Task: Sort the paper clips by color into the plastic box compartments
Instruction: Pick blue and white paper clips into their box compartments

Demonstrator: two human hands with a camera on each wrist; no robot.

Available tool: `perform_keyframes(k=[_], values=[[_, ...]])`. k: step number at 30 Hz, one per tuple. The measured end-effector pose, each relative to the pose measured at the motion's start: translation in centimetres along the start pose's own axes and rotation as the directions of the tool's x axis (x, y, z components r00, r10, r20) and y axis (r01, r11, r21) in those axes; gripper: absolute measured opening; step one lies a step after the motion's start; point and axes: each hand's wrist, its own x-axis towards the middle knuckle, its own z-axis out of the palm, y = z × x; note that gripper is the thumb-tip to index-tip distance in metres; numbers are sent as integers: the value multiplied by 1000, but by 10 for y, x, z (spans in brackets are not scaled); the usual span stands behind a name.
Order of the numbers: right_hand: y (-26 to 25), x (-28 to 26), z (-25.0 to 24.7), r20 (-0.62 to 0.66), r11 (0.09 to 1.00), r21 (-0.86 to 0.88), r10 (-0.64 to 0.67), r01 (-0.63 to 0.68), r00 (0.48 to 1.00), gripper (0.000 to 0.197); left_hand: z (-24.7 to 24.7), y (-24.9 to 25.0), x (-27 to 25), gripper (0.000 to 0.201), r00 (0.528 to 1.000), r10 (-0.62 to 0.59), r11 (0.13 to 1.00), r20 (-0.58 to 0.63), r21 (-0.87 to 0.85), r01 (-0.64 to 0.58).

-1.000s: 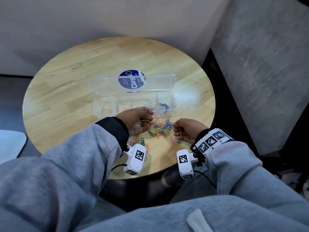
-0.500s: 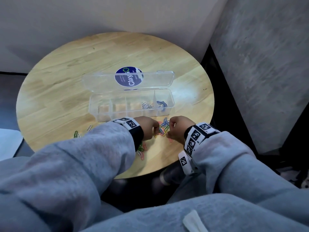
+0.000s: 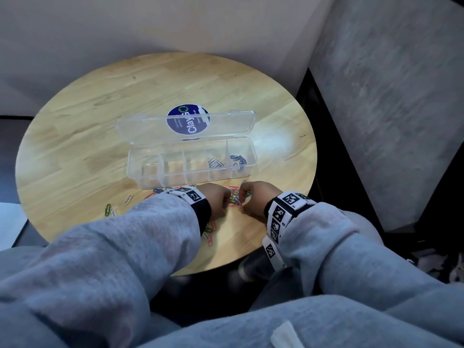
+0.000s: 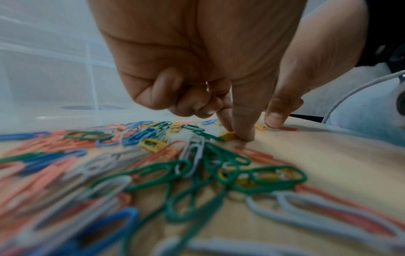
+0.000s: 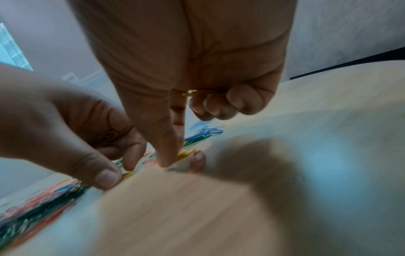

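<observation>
Yellow clips (image 5: 186, 154) are what both hands seem to gather: the left hand (image 3: 218, 200) and right hand (image 3: 254, 197) each press thumb and forefinger tips into the pile (image 4: 153, 155) near the clear plastic box (image 3: 190, 162), other fingers curled round clips already collected; slick coated wire loops interlock, so a neighbour could snag and ride along
</observation>
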Motion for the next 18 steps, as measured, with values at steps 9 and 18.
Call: perform_keyframes(k=[9,18], values=[[0,4,4,129,994,-63,96,-89,987,14,3,-9,-2,8,993,-113,989,43,-95,117],[12,12,-20,175,561,807,72,-185,982,30,-27,-23,-15,32,971,-206,316,118,-932,180]])
